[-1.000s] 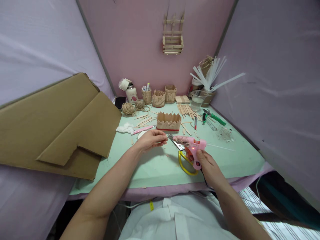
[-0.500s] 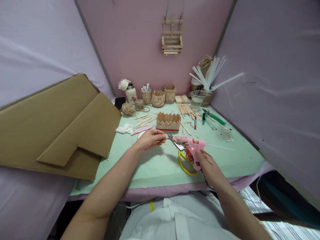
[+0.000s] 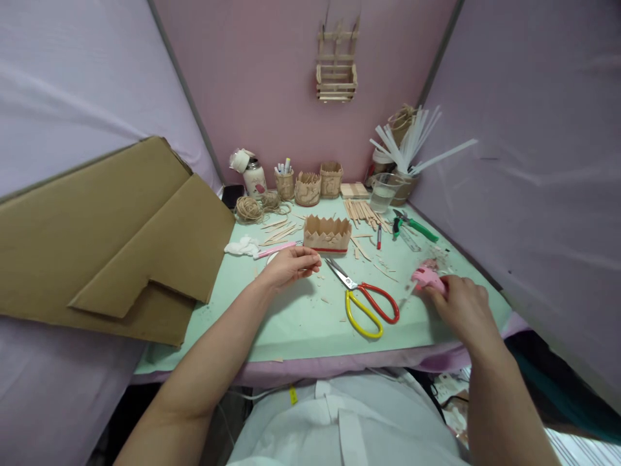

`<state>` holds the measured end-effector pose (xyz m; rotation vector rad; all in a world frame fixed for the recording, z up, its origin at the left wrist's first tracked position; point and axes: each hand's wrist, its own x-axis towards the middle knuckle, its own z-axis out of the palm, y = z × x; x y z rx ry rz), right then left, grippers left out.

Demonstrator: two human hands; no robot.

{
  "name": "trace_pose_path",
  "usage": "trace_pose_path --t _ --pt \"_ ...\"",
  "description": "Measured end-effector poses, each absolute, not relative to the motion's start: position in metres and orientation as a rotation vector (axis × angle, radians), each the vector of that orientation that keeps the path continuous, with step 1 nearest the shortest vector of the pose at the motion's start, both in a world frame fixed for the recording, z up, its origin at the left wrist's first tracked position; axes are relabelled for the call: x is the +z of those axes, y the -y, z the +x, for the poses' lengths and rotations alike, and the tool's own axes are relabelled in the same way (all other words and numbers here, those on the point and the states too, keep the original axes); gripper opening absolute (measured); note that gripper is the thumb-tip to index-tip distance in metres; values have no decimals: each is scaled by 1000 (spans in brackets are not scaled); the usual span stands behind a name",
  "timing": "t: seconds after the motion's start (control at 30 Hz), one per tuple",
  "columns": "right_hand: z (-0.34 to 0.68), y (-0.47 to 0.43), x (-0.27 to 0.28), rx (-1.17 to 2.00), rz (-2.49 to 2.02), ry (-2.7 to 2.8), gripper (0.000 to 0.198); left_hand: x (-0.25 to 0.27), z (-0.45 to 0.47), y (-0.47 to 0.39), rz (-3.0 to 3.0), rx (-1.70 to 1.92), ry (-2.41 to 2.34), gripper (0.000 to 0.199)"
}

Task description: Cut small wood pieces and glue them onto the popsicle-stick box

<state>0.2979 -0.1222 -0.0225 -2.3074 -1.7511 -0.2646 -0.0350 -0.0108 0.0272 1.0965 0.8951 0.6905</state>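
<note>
My right hand (image 3: 463, 307) is closed round a pink hot glue gun (image 3: 429, 278) at the right side of the table, its nozzle end turned away from me. My left hand (image 3: 294, 265) is pinched at the table's middle; whatever lies between its fingertips is too small to make out. Just beyond that hand stands a small box with a zigzag rim and a red base band (image 3: 327, 236). Scissors with one red and one yellow handle (image 3: 361, 288) lie partly spread between my hands, blades pointing toward the box.
Wooden sticks (image 3: 363, 213), twine balls (image 3: 249, 210) and green-handled pliers (image 3: 422, 230) lie farther back. A plastic cup of clear liquid (image 3: 382, 195) stands near a pot of glue sticks (image 3: 405, 184). Folded cardboard (image 3: 121, 239) leans at the left. A pink pen-like tool (image 3: 276, 249) lies beside white tissue (image 3: 242, 246).
My right hand has carried the glue gun from above the scissors to the table's right side and turned it. The scissors are now uncovered. My left hand has barely moved.
</note>
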Motion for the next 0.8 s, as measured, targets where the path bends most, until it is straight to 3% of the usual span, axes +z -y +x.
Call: trace_pose_path --t 0.23,0.4,0.57,0.8 --pt "283 130 -14 -362 -2381 1590 43 28 -32 12 1130 682 -922 26" --pt "193 125 10 130 -1720 2029 20 25 -29 13 1214 678 -956 23" --pt "130 108 0 245 -1624 2183 17 19 -31 9 1347 702 -971 21" --pt "125 99 -3 399 -1586 2124 18 22 -30 12 1369 717 -1001 22"
